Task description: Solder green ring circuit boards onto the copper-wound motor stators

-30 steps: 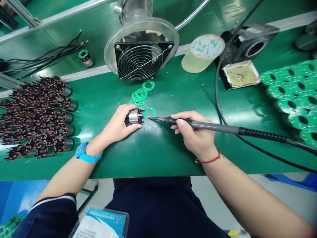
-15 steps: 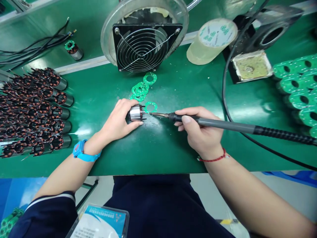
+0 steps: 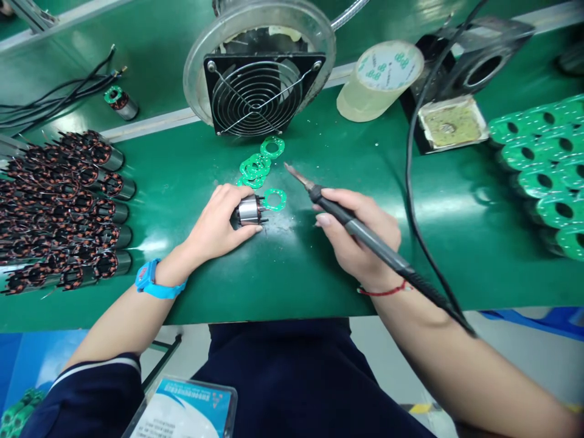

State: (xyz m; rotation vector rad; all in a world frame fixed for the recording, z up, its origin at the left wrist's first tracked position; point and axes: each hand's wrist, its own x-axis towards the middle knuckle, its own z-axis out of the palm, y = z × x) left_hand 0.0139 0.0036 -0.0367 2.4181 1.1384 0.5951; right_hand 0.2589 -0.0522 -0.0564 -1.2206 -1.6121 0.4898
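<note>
My left hand fingers curl closed around the stator at frame centre; my right hand pinches the soldering iron, tip raised.

The stator casing is gleaming as brushed metal; the soldering iron handle is showing matt grey plastic; the mat is shining smooth, glossy green.
</note>
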